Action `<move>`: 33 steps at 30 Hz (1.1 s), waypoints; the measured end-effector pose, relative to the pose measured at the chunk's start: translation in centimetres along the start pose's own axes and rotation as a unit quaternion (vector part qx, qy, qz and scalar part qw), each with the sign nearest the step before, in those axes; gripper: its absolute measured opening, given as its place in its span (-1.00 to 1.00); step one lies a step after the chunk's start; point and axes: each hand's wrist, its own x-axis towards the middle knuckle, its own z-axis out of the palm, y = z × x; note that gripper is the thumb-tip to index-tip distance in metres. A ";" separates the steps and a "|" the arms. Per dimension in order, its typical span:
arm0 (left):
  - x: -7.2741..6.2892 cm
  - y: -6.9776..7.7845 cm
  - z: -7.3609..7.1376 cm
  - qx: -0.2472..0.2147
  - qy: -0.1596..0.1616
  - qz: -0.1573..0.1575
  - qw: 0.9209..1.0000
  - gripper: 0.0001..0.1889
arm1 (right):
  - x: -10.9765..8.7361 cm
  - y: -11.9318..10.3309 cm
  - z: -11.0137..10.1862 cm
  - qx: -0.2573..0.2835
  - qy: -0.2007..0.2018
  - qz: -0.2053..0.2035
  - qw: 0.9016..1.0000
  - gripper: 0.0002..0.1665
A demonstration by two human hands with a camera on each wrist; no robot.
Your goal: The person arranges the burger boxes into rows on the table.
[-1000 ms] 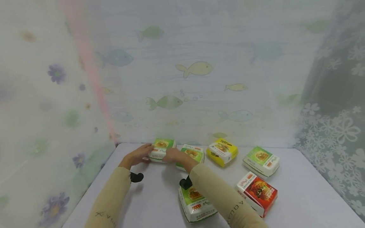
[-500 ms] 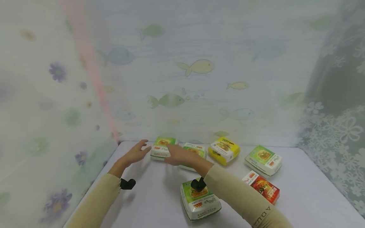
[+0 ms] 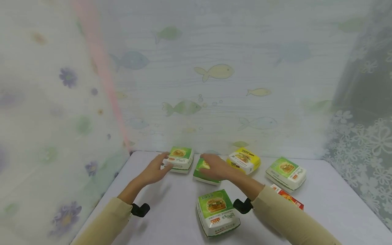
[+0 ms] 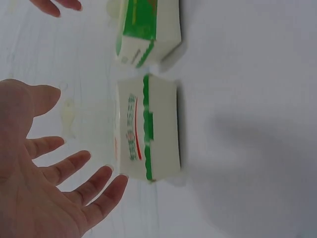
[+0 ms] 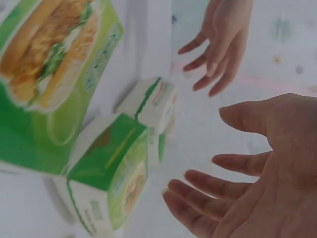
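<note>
My left hand point(image 3: 154, 170) hovers by the left side of a green-and-white burger box point(image 3: 180, 159) at the table's far left. In the left wrist view its fingers are spread, with one fingertip right at the edge of the box point(image 4: 161, 129). Just right of that box is a second green-and-white burger box point(image 3: 200, 173), partly hidden by my right hand point(image 3: 215, 167). The right wrist view shows the right hand point(image 5: 257, 183) with fingers spread and nothing in its grasp, beside the second box point(image 5: 106, 163). Another green-and-white burger box point(image 3: 217, 214) lies nearer me, between the forearms.
A yellow burger box point(image 3: 245, 159) stands at the back, right of the right hand. Farther right is one more green-and-white box point(image 3: 286, 173). A red box point(image 3: 289, 196) is partly covered by the right sleeve point(image 3: 284, 214). A patterned curtain point(image 3: 214, 102) hangs behind the white table point(image 3: 165, 211).
Both hands have let go of the far-left box. The right hand has moved right, over the second box. The left hand drew back left, then came near the first box again.
</note>
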 end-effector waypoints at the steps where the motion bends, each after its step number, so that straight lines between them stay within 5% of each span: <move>1: -0.1 0.2 0.2 -0.003 -0.001 0.003 1.000 -0.36 | -0.3 0.4 -0.1 0.007 0.004 0.002 1.000 -0.33; 16: 0.1 3.1 4.0 -0.037 -0.012 0.018 0.999 -0.36 | -2.9 4.9 -1.2 0.015 0.024 0.039 0.999 -0.34; 33: 1.2 4.7 6.1 -0.063 -0.055 0.022 0.996 -0.30 | -2.0 7.6 -1.6 0.011 0.034 0.062 0.997 -0.35</move>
